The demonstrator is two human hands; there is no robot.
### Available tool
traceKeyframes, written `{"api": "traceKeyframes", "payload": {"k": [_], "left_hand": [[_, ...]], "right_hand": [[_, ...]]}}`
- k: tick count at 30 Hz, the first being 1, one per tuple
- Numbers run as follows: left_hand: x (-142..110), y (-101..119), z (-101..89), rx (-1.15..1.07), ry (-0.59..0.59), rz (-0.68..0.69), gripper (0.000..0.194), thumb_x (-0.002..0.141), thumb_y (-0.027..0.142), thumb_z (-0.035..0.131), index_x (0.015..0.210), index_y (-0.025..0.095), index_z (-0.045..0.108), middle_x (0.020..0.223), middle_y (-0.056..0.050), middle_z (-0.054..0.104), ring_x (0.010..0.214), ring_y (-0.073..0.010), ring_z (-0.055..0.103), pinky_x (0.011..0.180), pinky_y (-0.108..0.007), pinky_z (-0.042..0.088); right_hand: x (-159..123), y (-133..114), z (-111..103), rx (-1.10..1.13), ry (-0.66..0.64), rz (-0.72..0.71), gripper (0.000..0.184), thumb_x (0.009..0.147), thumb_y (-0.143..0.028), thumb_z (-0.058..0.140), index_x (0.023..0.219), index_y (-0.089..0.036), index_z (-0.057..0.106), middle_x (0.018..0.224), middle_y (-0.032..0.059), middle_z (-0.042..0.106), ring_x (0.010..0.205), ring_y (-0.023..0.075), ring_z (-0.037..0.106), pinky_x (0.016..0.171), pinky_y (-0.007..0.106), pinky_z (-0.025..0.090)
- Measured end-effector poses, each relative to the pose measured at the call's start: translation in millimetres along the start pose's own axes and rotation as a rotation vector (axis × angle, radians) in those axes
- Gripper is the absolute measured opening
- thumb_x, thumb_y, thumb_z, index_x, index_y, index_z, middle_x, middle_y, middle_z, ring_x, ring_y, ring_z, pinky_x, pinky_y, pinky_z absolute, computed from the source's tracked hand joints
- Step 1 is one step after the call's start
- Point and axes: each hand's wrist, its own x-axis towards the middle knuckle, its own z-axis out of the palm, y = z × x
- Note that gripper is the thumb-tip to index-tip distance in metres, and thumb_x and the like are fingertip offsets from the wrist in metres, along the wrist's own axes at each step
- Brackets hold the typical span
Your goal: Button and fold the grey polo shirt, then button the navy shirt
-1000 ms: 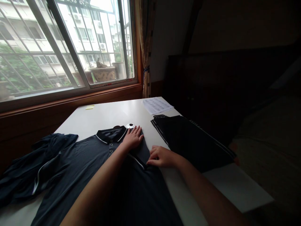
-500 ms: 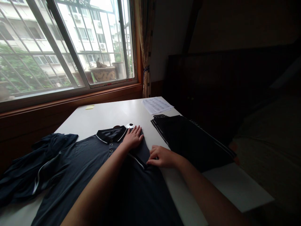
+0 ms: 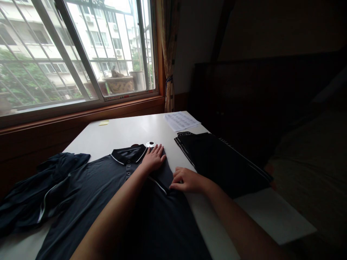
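Watching remotely, I see the polo shirt (image 3: 92,187) lengthwise on the table (image 3: 127,129), collar (image 3: 120,157) farthest. My left hand (image 3: 152,159) lies flat near its shoulder, fingers slightly apart; the sleeve hem (image 3: 159,185) slants leftward from my nearer right hand (image 3: 187,180), whose curled fingers' grip I cannot confirm.
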Motion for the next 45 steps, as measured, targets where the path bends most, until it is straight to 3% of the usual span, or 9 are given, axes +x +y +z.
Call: {"api": "traceKeyframes", "payload": {"k": [20, 31, 45], "left_hand": [[0.7, -1.1, 0.9, -0.012, -0.001, -0.004, 0.066, 0.102, 0.053, 0.022, 0.159, 0.021, 0.021, 0.166, -0.005, 0.020, 0.154, -0.0248, 0.015, 0.124, -0.053, 0.014], [0.6, -1.0, 1.1, -0.009, 0.000, -0.001, 0.065, 0.102, 0.053, 0.023, 0.160, 0.024, 0.019, 0.165, -0.005, 0.022, 0.154, -0.0262, 0.015, 0.123, -0.053, 0.016], [1.0, -2.0, 5.6, -0.029, 0.049, 0.004, 0.064, 0.102, 0.053, 0.025, 0.158, 0.023, 0.025, 0.164, -0.005, 0.026, 0.153, -0.0263, 0.019, 0.123, -0.052, 0.018]], "right_hand": [[-0.3, -0.9, -0.3, 0.005, 0.001, 0.011, 0.023, 0.090, -0.034, 0.067, 0.078, -0.020, 0.080, 0.069, 0.0036, 0.066, 0.080, 0.0179, 0.055, 0.075, 0.028, 0.043], [-2.4, -2.2, 2.4, 0.064, 0.055, 0.063, 0.018, 0.087, -0.033, 0.070, 0.083, -0.019, 0.080, 0.093, 0.0045, 0.065, 0.078, 0.0141, 0.060, 0.073, 0.026, 0.046], [3.2, 1.9, 6.1, -0.007, 0.062, 0.062, 0.024, 0.093, -0.033, 0.062, 0.084, -0.018, 0.078, 0.084, 0.0043, 0.066, 0.082, 0.0161, 0.061, 0.077, 0.026, 0.045]]}}
